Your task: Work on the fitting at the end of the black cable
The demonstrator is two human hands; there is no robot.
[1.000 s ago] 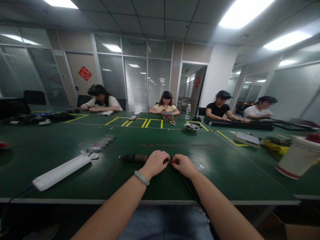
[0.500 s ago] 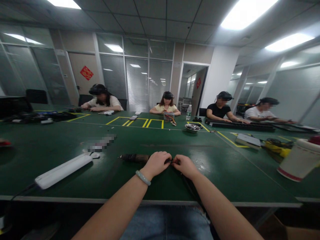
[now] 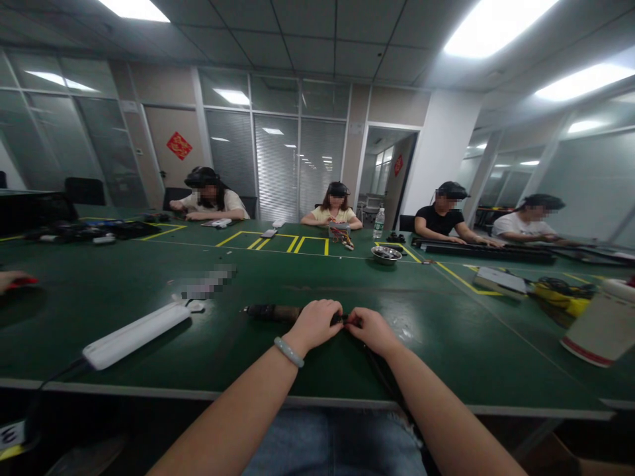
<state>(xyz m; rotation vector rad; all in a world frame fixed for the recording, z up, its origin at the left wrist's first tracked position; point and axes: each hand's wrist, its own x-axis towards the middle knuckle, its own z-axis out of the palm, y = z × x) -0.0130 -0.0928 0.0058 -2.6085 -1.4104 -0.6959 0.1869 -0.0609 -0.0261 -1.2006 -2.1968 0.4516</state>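
Observation:
A dark, corded electric screwdriver [image 3: 275,313] lies along the green table with its metal tip pointing left. My left hand [image 3: 317,324] is closed around its rear end and covers that part. Close beside it, my right hand [image 3: 371,328] pinches the dark power cord [image 3: 378,371] where it meets the tool. The fingertips of both hands almost touch, and the exact joint between them is too small to make out. From my right hand the cord runs down over the table's front edge.
A white power strip [image 3: 136,335] lies left of my hands, near a blurred-out item. Farther off are a metal bowl [image 3: 386,255], a water bottle [image 3: 380,223] and a silver box [image 3: 501,282]. A cup [image 3: 598,324] stands at right. Several people sit across the table [image 3: 297,277].
The view has shifted slightly, so everything sits a little farther right. Both hands keep nearly the same hold. Another person's hand has come in at the far left by a red thing.

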